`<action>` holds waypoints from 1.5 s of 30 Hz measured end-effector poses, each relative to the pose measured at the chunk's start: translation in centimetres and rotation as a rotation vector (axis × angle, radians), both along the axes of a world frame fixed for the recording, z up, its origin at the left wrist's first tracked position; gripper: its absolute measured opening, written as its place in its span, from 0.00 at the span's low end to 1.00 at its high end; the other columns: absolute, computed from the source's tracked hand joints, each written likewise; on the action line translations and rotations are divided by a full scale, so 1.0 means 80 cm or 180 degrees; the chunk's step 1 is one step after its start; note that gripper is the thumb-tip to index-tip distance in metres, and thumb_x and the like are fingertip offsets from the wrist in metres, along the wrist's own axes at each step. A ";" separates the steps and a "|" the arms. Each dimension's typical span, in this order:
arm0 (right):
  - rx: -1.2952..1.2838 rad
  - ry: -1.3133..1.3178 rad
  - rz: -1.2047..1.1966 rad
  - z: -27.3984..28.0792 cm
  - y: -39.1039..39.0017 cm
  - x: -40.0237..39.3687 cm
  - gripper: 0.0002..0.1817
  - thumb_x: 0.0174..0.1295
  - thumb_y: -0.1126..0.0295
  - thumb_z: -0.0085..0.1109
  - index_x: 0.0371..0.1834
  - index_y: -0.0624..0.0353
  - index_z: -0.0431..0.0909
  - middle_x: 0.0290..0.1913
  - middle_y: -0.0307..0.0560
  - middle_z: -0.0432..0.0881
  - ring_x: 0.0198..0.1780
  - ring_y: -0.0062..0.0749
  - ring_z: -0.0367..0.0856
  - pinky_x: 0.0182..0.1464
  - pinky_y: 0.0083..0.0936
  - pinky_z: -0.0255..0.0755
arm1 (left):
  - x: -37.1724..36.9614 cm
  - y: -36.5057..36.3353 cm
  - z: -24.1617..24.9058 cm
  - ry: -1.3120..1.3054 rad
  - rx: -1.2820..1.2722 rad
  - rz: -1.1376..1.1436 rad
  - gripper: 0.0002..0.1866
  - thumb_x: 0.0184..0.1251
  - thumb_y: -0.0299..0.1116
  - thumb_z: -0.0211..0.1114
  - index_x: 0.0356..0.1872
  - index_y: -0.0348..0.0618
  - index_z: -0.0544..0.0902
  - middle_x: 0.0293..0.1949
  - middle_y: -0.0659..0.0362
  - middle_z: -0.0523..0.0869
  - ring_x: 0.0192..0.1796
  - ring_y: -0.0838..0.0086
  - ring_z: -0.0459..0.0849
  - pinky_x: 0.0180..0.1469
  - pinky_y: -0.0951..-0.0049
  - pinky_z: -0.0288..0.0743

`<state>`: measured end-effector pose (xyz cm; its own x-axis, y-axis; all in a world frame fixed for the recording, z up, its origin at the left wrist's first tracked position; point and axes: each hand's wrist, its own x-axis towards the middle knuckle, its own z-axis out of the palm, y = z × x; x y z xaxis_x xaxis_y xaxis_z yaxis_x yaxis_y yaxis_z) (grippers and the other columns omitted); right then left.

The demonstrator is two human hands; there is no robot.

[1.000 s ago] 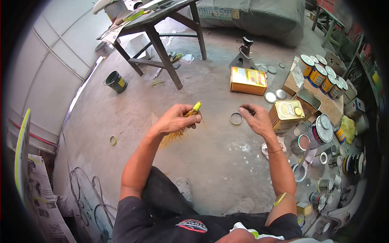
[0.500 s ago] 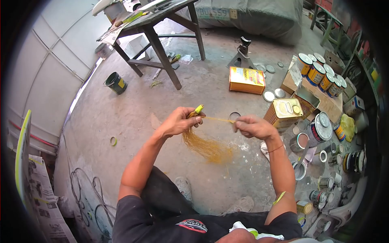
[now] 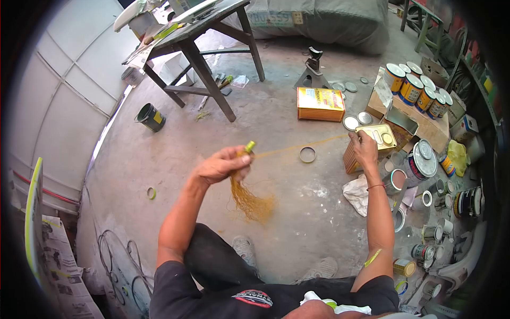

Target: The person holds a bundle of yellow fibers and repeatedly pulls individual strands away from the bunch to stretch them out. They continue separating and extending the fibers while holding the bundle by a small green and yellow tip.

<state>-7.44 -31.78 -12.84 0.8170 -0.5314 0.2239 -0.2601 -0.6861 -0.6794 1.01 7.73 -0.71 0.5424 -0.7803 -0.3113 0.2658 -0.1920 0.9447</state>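
My left hand (image 3: 223, 165) is closed around a bundle of yellow-brown string (image 3: 252, 206), whose loose, frayed ends hang below the fist. Bright yellow-green tape (image 3: 250, 145) wraps the bundle's top end, which sticks up past my thumb. From there a thin strand (image 3: 303, 147) runs out taut to the right. My right hand (image 3: 364, 150) pinches its far end, well away from the left, and overlaps a square metal tin (image 3: 383, 134) in this view.
A dark wooden table (image 3: 194, 40) stands ahead, with a black bucket (image 3: 151, 118) to its left. A thinner tin (image 3: 320, 102) lies near a jack stand (image 3: 314, 66). Paint cans (image 3: 422, 159) crowd the right side. A tape roll (image 3: 307, 154) and hose (image 3: 109, 255) are on the floor.
My right hand has moved right and slightly up, drawing the strand out much longer. My left hand and the bundle have shifted a little left and down.
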 end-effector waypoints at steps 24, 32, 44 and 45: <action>0.1033 -0.0128 0.2595 0.091 0.216 -0.003 0.19 0.63 0.57 0.60 0.41 0.65 0.83 0.34 0.53 0.85 0.33 0.32 0.83 0.39 0.29 0.75 | -0.022 -0.032 -0.024 -0.0848 0.0092 0.0638 0.10 0.68 0.36 0.65 0.39 0.39 0.82 0.29 0.66 0.81 0.32 0.83 0.77 0.37 0.81 0.71; 0.4487 0.0543 0.3167 0.075 0.174 0.001 0.08 0.64 0.69 0.54 0.34 0.64 0.77 0.41 0.41 0.78 0.47 0.30 0.79 0.59 0.31 0.69 | -0.009 -0.018 -0.037 -0.0827 0.0085 0.0784 0.10 0.70 0.37 0.63 0.37 0.40 0.80 0.29 0.66 0.80 0.32 0.81 0.78 0.37 0.79 0.71; 0.4728 -0.0850 0.1897 0.069 -0.058 -0.020 0.11 0.61 0.69 0.48 0.40 0.65 0.74 0.40 0.52 0.81 0.43 0.41 0.84 0.39 0.36 0.81 | 0.088 0.085 -0.096 -0.0673 0.0802 0.2175 0.10 0.68 0.37 0.64 0.33 0.41 0.80 0.25 0.65 0.79 0.25 0.81 0.76 0.29 0.79 0.70; 0.4735 -0.0855 0.1880 0.060 -0.057 -0.014 0.11 0.61 0.69 0.48 0.40 0.65 0.74 0.40 0.52 0.81 0.43 0.41 0.84 0.39 0.36 0.81 | 0.085 0.084 -0.099 -0.0370 0.0981 0.1908 0.10 0.68 0.37 0.64 0.33 0.41 0.80 0.25 0.65 0.79 0.25 0.82 0.76 0.29 0.79 0.70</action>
<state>-8.52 -36.34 -8.07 0.9991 -0.0402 -0.0113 0.0164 0.6278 -0.7782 7.83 14.44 -8.60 0.8965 -0.2198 -0.3847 0.3103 -0.3081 0.8993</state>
